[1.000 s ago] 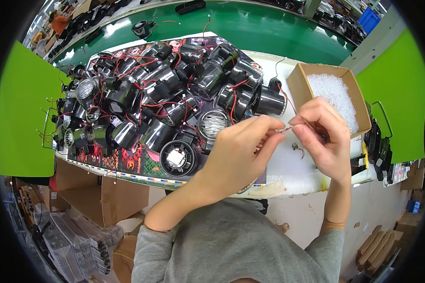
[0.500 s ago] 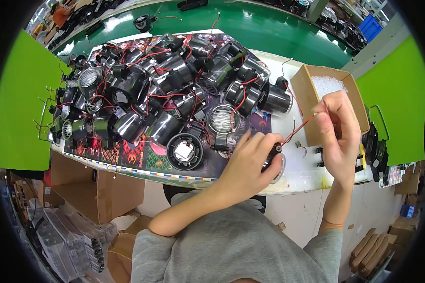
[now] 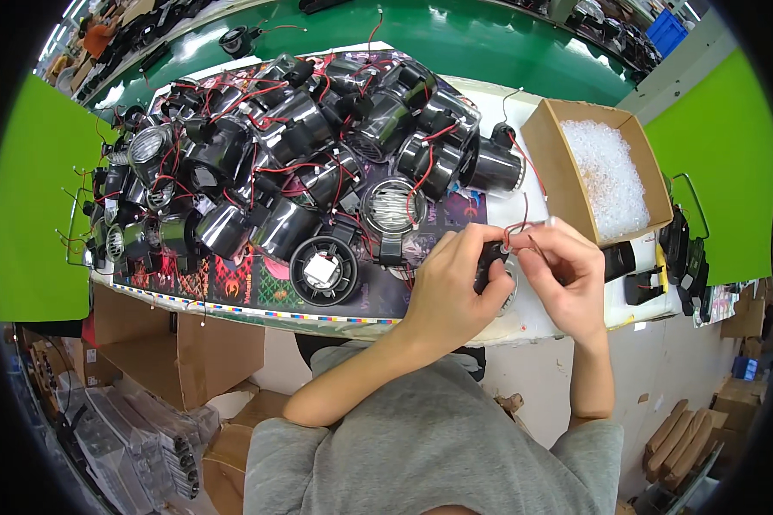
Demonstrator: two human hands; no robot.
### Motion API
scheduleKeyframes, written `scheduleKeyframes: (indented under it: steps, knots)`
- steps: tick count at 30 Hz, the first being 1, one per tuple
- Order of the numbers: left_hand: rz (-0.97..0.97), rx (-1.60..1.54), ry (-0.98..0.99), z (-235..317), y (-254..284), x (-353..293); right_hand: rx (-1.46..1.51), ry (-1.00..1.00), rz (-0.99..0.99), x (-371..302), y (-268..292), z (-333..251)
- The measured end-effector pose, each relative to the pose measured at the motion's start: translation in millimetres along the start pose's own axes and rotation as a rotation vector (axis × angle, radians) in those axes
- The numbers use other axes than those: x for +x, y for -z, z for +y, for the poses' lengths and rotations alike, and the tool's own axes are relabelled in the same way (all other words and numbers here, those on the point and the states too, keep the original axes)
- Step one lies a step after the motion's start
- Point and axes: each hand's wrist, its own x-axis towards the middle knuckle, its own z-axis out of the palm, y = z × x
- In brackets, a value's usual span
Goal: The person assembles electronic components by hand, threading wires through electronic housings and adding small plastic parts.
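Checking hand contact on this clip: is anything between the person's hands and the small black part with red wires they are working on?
Nothing visible. The left hand wraps the small black part directly, and the right hand pinches its red wires just above it. The pile of black housings lies off to the left, clear of both hands.

small black fan unit [image 3: 492, 257] with thin red wire [image 3: 517, 228], held above the table edge, partly hidden by fingers

- My workbench [image 3: 575, 322] has a white top, with bright green panels [image 3: 34, 206] on both sides.
- A green conveyor belt [image 3: 455, 39] runs beyond it.
- Cardboard boxes [image 3: 176, 352] stand underneath.
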Motion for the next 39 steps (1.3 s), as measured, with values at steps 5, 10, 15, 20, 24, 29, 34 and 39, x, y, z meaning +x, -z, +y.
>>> scheduleKeyframes:
  steps: [5,10,15,20,24,29,34,39]
  knots:
    - [-0.011,-0.043,-0.011,-2,1,1,-0.012,-0.005,0.005,-1,-1,1]
    - [-0.028,-0.062,0.030,-1,0,1,-0.118,0.067,0.035,-2,-4,-2]
    - [-0.041,-0.118,0.098,0,1,-1,-0.268,0.132,0.042,-7,-3,-11]
    - [0.017,-0.016,-0.022,0,-1,-1,-0.501,0.169,0.018,-24,-6,-16]
    - [0.033,0.073,-0.088,0,-2,-2,-0.552,0.116,0.022,-23,-10,-17]
    - [0.081,0.070,-0.094,0,-5,-2,-0.641,0.166,0.122,-28,-20,-17]
    - [0.110,0.072,-0.070,-1,-4,-2,-0.714,0.256,0.241,-29,-33,-5]
    - [0.109,0.117,-0.147,-1,0,0,-0.743,0.294,0.267,-28,-30,-5]
